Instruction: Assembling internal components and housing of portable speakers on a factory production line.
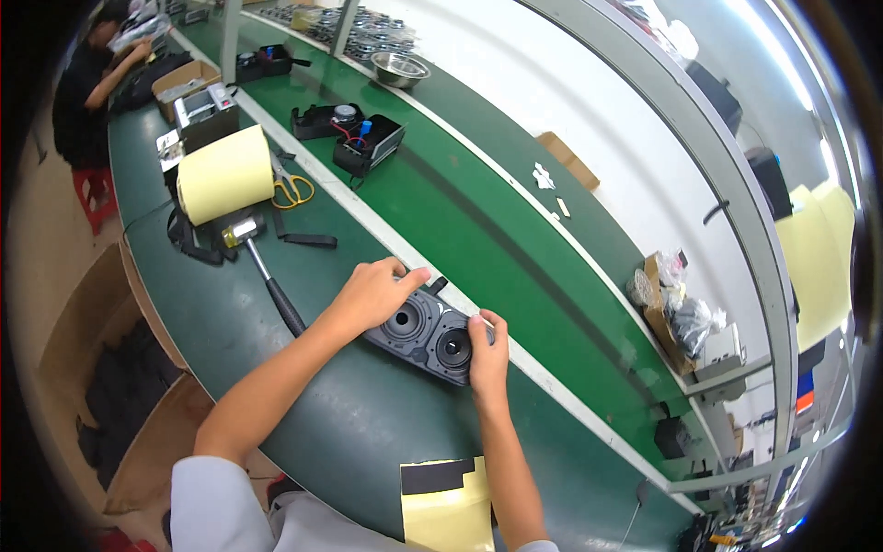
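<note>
A black speaker panel (425, 344) with two round drivers lies on the green bench top beside the pale rail, facing up. My left hand (375, 293) is closed over its far left edge, its fingers partly hidden behind the hand. At the panel's right end, my right hand (488, 354) grips the edge, thumb on the near side. A short dark tab (439, 285) sticks out beyond the panel's far edge. Left of my left forearm lies a mallet (267, 273) with a black handle.
A yellow paper roll (225, 175) and yellow-handled scissors (292, 190) lie at the left. Across the rail, open black speaker boxes (368, 150) rest on the green belt (460, 207). A yellow sheet with black strips (448, 515) lies near me. Another person (85, 92) sits far left.
</note>
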The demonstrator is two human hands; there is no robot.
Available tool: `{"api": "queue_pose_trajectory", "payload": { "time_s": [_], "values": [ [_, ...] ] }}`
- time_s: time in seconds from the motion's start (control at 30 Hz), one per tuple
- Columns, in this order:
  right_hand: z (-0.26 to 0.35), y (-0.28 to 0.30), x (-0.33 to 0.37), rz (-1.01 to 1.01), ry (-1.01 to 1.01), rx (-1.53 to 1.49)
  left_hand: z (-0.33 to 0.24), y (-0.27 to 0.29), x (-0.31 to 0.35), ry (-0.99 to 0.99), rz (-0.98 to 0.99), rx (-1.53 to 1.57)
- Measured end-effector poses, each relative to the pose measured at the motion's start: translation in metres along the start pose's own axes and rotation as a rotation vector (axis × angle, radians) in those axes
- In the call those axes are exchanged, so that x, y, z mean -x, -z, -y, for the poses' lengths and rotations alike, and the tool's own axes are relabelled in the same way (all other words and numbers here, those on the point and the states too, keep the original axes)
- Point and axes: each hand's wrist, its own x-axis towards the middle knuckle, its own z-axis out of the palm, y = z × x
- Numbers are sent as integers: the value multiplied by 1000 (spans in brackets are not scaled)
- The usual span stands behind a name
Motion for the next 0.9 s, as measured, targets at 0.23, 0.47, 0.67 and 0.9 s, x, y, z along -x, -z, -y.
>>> {"api": "queue_pose_trajectory", "payload": {
  "time_s": [0.23, 0.47, 0.67, 0.9],
  "values": [
    [-32, -7, 33, 93, -132, -424, 17, -1, 42, -34, -82, 224],
    [-23, 7, 49, 120, 305, -201, 37, 6, 68, -440, -183, 280],
    [-29, 48, 55, 231, 310, -136, 35, -6, 88, -598, -75, 83],
    [14, 63, 41, 181, 715, 678, -3, -38, 104, -587, 19, -79]
  ]
}}
